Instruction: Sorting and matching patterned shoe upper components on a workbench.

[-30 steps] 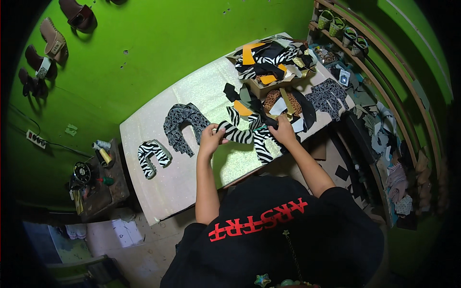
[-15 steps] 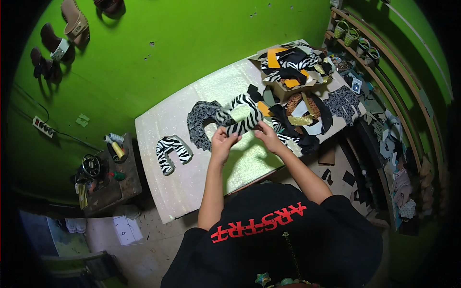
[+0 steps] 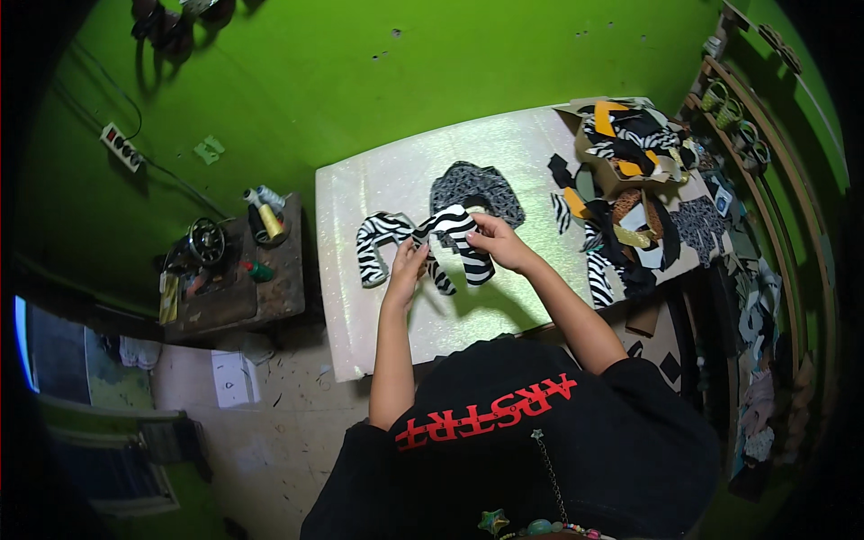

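The fingers of the left hand (image 3: 408, 270) are closed in a narrow pinch on the left edge of a black-and-white zebra-print piece (image 3: 454, 221), while the right hand (image 3: 498, 243) grips its upper right part, thumb on the near face and the other fingers partly hidden beyond it. The piece is curved, with two strips hanging toward the person; whether their ends touch the table (image 3: 351, 328) cannot be told. Just left of it, a zebra-print U-shape (image 3: 370, 256) lies on the pale, shimmering tabletop, and beyond it lies an arched grey-and-black patterned piece (image 3: 468, 184), its lower part overlapped in view by the held one. Well to the right is a heap of loose scraps, among them an orange scrap (image 3: 574, 202), a gold strip (image 3: 634, 238) and a zebra-print scrap (image 3: 599, 279). Behind the heap stands a cardboard box (image 3: 621, 183) packed with more offcuts, and more grey patterned fabric (image 3: 697, 223) lies at the table's right end. Farther out, to the left, a worn workbench (image 3: 229, 306) carries a dark handwheel (image 3: 207, 240), thread spools (image 3: 269, 220) and a green bottle (image 3: 258, 270), below a power strip (image 3: 121, 147) on the green wall (image 3: 306, 81).
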